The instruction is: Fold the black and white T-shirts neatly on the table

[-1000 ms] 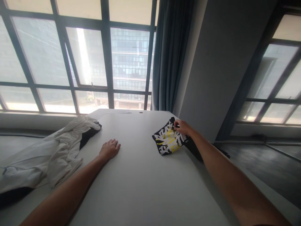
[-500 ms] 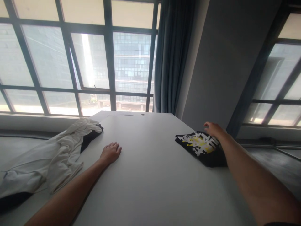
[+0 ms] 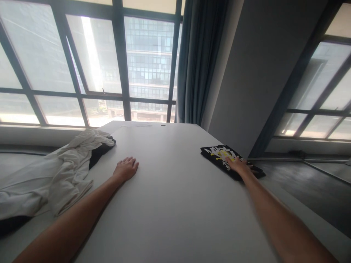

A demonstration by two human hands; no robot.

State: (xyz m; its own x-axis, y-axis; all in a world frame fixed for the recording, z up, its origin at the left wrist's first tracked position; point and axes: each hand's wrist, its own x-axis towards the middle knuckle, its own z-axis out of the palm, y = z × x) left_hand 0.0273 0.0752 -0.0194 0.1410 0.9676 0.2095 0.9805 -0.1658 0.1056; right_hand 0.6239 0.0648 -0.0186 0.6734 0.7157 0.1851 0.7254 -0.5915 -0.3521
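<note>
My left hand (image 3: pixel 126 168) lies flat on the white tabletop (image 3: pixel 164 204), fingers stretched out and nothing in them. To its left is a heap of crumpled white clothes (image 3: pixel 70 164), with a dark piece of cloth (image 3: pixel 102 150) showing under its edge. At the right side of the table lies a folded black garment, seemingly a T-shirt (image 3: pixel 212 155), with white and yellow lettering. My right hand (image 3: pixel 240 167) rests on top of this garment, palm down and thumb apart from the fingers. Part of the lettering is hidden beneath it.
The table's far edge reaches toward large framed windows (image 3: pixel 149 62), one pane tilted open. A blue-grey curtain (image 3: pixel 193 73) hangs beside a grey pillar (image 3: pixel 246 73). Past the table's right edge, grey floor (image 3: pixel 307 186) shows.
My right hand has come down from above the garment's far right edge onto its printed surface. The garment now looks flatter. My left hand keeps its place; the view has shifted slightly.
</note>
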